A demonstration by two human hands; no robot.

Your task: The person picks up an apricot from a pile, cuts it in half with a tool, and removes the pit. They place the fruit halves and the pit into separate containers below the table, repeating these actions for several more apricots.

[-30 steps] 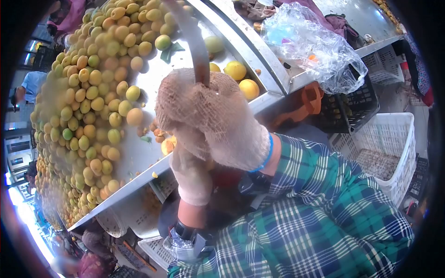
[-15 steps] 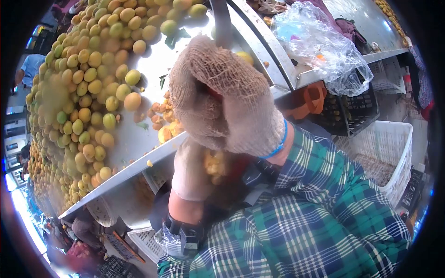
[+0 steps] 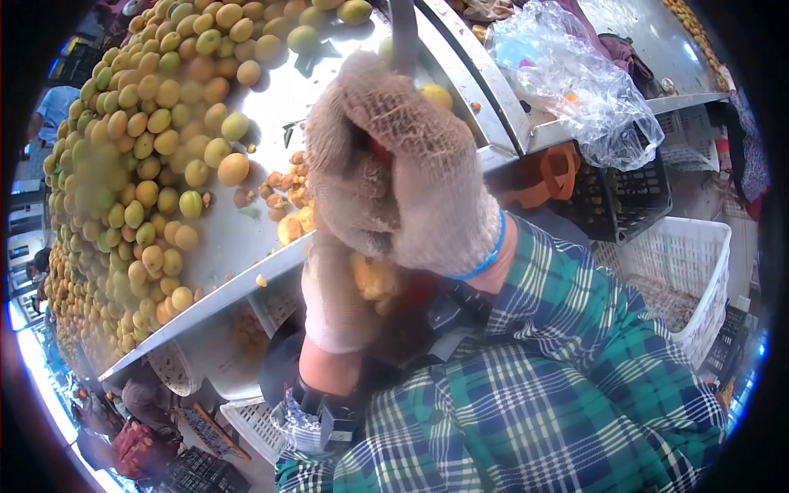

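Head view: right hand (image 3: 411,168) closed around one tool (image 3: 403,39); one fruit piece (image 3: 375,278) beside left hand (image 3: 335,300), grip unclear.

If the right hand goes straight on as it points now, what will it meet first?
The right hand points up and left in the picture. Probably the green leaf on the metal table comes first, with fruits just beyond; depth is unclear, so it may pass above.

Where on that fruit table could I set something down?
The table has a bare patch between the fruit pile and the cut pieces, above its front rim. It's crowded left, under the pile, and around the right hand.
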